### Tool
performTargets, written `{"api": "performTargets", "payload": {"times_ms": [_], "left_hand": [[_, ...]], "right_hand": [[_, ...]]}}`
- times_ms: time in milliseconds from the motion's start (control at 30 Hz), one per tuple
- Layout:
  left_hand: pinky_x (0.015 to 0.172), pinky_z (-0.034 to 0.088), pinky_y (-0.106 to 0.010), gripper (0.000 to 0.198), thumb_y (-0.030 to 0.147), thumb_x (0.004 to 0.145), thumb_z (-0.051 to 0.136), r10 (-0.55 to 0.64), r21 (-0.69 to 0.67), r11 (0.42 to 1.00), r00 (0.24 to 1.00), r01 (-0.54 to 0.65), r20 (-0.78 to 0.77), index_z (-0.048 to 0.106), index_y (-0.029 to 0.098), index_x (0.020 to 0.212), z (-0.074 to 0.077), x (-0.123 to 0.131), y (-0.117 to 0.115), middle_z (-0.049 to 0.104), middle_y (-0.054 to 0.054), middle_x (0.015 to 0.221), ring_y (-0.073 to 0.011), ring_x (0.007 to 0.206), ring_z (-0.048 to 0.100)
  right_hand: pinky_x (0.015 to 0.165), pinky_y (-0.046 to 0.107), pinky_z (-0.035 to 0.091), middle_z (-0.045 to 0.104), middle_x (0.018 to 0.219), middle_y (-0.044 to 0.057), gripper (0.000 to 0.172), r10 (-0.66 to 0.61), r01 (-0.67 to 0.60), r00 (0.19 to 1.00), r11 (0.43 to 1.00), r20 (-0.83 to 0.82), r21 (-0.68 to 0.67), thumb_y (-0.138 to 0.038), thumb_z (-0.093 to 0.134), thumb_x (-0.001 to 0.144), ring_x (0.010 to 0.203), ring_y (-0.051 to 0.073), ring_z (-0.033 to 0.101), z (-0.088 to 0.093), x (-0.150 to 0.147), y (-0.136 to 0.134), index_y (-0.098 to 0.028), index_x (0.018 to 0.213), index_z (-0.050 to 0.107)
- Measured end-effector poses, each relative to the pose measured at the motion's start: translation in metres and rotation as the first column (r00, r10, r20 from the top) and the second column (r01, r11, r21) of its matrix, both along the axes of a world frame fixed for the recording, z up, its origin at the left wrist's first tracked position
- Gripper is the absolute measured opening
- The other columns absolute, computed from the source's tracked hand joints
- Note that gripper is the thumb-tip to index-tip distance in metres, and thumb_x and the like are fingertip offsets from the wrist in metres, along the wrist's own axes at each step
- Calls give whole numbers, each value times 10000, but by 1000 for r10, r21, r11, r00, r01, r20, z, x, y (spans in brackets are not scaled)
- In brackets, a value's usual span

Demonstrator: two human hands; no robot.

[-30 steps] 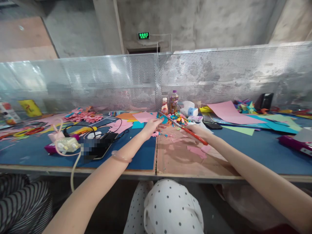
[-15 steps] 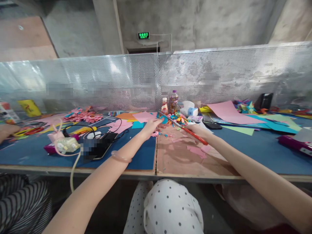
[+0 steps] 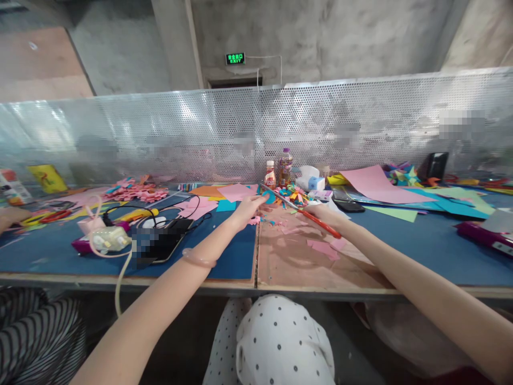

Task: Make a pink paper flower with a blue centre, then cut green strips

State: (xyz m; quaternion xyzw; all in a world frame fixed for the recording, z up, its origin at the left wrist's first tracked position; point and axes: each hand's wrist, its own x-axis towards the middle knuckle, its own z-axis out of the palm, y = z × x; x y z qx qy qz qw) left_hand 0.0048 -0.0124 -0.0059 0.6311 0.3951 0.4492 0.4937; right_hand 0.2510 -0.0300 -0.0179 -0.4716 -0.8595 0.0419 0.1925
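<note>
one co-worker's bare hand has entered at left since a second ago; toward the blue-covered desk's far edge, left hand still pinches small blue paper, right hand grips red-handled metal scissors.

Ahead of you, a perforated metal screen stands behind the bench; on the concrete wall beyond, a green exit sign is lit. Near the screen you have a purple-capped bottle and a white-capped bottle, both upright, with a tissue pack to their right. To your left, a black flat device lies near a pale cord; a yellow packet sits farther off.
</note>
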Motion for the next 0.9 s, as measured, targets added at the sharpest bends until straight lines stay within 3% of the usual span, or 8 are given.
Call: {"api": "performTargets", "payload": {"times_ms": [900], "left_hand": [[557, 414, -216, 377, 494, 723, 623, 4, -19, 1000, 1000, -4, -1, 665, 147, 864, 2, 0, -1, 706, -108, 916, -153, 730, 646]], "right_hand": [[572, 259, 343, 630, 687, 55, 324, -6, 6, 1000, 1000, 11, -5, -417, 407, 829, 674, 199, 548, -2, 1, 4, -173, 708, 583]]}}
